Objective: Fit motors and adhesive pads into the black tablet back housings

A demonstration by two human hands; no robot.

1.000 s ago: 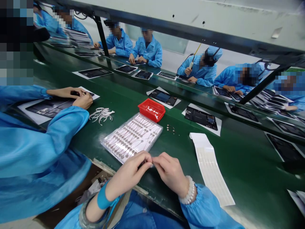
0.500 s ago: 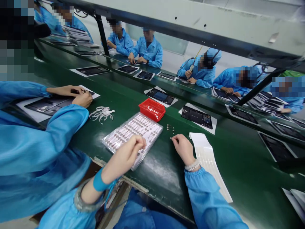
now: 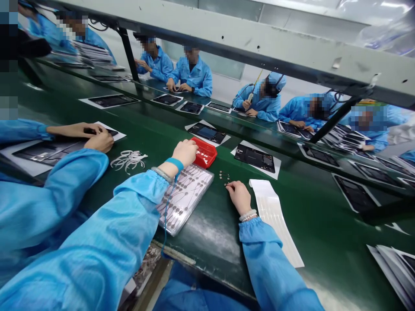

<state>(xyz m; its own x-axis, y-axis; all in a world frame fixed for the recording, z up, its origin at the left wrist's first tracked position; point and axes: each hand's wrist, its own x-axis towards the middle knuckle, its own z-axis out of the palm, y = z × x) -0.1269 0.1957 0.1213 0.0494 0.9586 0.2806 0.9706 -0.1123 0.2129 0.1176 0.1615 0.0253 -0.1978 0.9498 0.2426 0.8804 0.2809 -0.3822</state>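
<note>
Right fingertips (image 3: 229,185) bunched narrow, pointing about 11 o'clock at the edge of a small cluster of small metal discs (image 3: 223,177). Whether one is pinched between them is too small to tell. Right hand (image 3: 239,197) is low over the green conveyor belt (image 3: 207,259), a beaded bracelet (image 3: 248,215) on its wrist.

Left hand (image 3: 186,152) sits at about 12 o'clock, curled over the near rim of a red plastic tray (image 3: 212,151). Its fingertips are hidden by the knuckles, so I cannot tell whether they are open or holding anything. Blue wrist strap (image 3: 174,163) on that wrist, its thin cord (image 3: 166,214) trailing down across a clear plastic tray (image 3: 195,204) of wired parts.

The discs lie loose and flat on the belt, about 12 o'clock from the right hand. They look light, stiff and easily nudged; a smooth face may slip, so best taken by the rim between two fingertips rather than pressed from above.

Further out: a white backing strip (image 3: 267,216) at 1 o'clock from the right hand, and a tablet panel (image 3: 256,158) on a white sheet beyond it. At 10 o'clock, a neighbouring worker's hands (image 3: 97,140) rest on another panel.
</note>
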